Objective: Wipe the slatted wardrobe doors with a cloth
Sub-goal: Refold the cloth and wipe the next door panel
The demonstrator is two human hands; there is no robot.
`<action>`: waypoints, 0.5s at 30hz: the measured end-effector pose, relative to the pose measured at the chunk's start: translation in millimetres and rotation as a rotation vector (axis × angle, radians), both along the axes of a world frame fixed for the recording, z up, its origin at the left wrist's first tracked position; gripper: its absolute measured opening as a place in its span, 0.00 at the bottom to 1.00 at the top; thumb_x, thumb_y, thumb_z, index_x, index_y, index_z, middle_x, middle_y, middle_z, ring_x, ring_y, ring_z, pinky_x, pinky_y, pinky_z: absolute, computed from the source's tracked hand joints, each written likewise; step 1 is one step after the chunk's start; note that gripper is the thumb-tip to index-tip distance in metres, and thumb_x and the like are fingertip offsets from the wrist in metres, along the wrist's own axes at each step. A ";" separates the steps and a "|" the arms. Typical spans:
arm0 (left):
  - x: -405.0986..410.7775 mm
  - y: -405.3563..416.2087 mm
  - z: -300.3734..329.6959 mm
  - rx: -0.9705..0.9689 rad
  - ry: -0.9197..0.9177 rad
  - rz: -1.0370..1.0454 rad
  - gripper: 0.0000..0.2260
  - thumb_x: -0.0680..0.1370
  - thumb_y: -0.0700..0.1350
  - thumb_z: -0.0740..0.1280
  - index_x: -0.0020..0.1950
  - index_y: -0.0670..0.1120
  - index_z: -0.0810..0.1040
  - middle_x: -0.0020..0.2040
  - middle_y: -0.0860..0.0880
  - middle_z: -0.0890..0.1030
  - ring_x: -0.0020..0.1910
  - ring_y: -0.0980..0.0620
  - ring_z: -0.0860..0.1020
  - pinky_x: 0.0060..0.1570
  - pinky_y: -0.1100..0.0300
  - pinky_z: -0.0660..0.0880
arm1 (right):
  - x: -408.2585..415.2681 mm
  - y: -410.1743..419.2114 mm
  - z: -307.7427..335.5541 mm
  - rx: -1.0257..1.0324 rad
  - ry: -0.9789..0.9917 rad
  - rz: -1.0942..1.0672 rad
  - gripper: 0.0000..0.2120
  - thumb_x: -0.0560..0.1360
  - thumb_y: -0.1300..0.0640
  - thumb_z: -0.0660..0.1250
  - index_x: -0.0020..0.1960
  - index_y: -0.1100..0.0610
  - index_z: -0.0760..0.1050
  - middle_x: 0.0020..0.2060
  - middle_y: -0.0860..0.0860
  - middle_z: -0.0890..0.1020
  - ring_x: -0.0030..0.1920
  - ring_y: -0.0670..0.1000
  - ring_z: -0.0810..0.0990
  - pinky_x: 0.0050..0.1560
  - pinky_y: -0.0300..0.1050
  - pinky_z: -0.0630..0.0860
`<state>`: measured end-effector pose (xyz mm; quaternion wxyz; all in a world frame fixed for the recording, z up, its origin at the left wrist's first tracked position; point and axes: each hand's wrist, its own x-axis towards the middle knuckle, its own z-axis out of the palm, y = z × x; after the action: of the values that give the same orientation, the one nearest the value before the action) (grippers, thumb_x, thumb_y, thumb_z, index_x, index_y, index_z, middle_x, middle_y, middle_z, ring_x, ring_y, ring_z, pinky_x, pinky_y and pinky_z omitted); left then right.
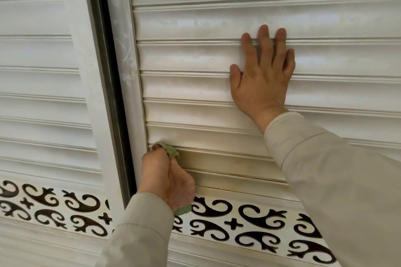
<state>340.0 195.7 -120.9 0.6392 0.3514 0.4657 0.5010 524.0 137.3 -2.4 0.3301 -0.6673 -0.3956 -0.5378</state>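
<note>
A white slatted wardrobe door (195, 21) fills the right of the view. Low at its left end, where the slats meet the door's frame, my left hand (155, 171) grips a pink and green cloth (181, 184) and presses its green tip against a slat. Higher up, my right hand (263, 73) lies flat on the slats with fingers straight and spread, holding nothing. The slats beside the cloth look yellowish.
A second white slatted door (39, 76) stands at the left, set behind a dark vertical gap (108, 67) between the two doors. A band of dark scroll cut-outs (249, 221) runs across both doors below the slats. Beige sleeves cover both forearms.
</note>
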 end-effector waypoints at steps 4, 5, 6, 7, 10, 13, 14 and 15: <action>44.6 -19.8 -7.9 0.033 0.001 -0.204 0.18 0.80 0.34 0.55 0.33 0.45 0.75 0.28 0.48 0.75 0.31 0.46 0.71 0.29 0.60 0.69 | -1.4 0.3 0.0 -0.016 0.012 -0.003 0.30 0.78 0.43 0.56 0.79 0.50 0.59 0.79 0.55 0.57 0.78 0.64 0.51 0.75 0.64 0.49; 54.3 -24.3 -9.5 0.059 0.066 -0.268 0.18 0.78 0.33 0.56 0.32 0.44 0.78 0.28 0.47 0.77 0.32 0.46 0.74 0.30 0.61 0.69 | -1.3 -0.4 0.6 -0.020 0.015 0.002 0.30 0.79 0.43 0.55 0.79 0.50 0.59 0.79 0.55 0.57 0.78 0.64 0.51 0.75 0.64 0.49; 61.8 -25.3 -12.9 0.065 0.149 -0.305 0.16 0.77 0.34 0.58 0.34 0.43 0.80 0.30 0.46 0.79 0.34 0.46 0.76 0.33 0.61 0.70 | -1.2 -1.0 0.7 -0.022 0.015 0.008 0.30 0.79 0.43 0.55 0.79 0.50 0.58 0.79 0.55 0.57 0.78 0.64 0.51 0.75 0.64 0.49; 65.4 -27.7 -14.5 0.068 0.225 -0.318 0.12 0.78 0.36 0.60 0.37 0.42 0.79 0.33 0.45 0.80 0.35 0.46 0.78 0.34 0.60 0.72 | -0.8 -2.3 0.2 -0.023 0.013 0.012 0.30 0.79 0.43 0.55 0.79 0.50 0.58 0.79 0.55 0.57 0.78 0.64 0.51 0.75 0.64 0.49; 62.4 -21.5 -17.6 0.080 0.178 -0.308 0.12 0.71 0.46 0.64 0.44 0.38 0.81 0.38 0.40 0.83 0.42 0.41 0.83 0.44 0.48 0.81 | -0.9 -3.4 -0.3 -0.024 0.004 0.009 0.30 0.79 0.43 0.55 0.79 0.50 0.59 0.79 0.55 0.57 0.78 0.63 0.51 0.75 0.63 0.49; 47.3 -3.9 -20.6 0.050 0.083 -0.235 0.10 0.71 0.45 0.64 0.40 0.40 0.81 0.33 0.42 0.82 0.34 0.44 0.82 0.38 0.47 0.82 | -1.8 -4.5 0.5 -0.033 0.010 0.011 0.30 0.79 0.43 0.55 0.79 0.50 0.59 0.79 0.55 0.57 0.79 0.63 0.51 0.75 0.63 0.49; 41.5 -3.1 -16.7 0.025 0.027 -0.205 0.10 0.76 0.41 0.63 0.37 0.40 0.79 0.28 0.44 0.79 0.28 0.47 0.78 0.31 0.53 0.78 | -1.9 -5.1 0.5 -0.042 0.012 0.015 0.30 0.79 0.43 0.55 0.79 0.50 0.59 0.79 0.55 0.57 0.79 0.63 0.51 0.75 0.63 0.49; 35.8 -1.8 -12.2 0.002 -0.032 -0.189 0.14 0.79 0.37 0.59 0.35 0.41 0.77 0.25 0.46 0.76 0.24 0.49 0.73 0.27 0.58 0.72 | -1.8 -5.4 0.5 -0.052 0.012 0.021 0.30 0.79 0.43 0.55 0.79 0.50 0.58 0.79 0.54 0.56 0.79 0.63 0.50 0.75 0.62 0.48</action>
<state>375.8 194.0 -133.1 0.6908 0.3861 0.4196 0.4445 522.2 131.9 -1.9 0.3208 -0.6745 -0.4144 -0.5200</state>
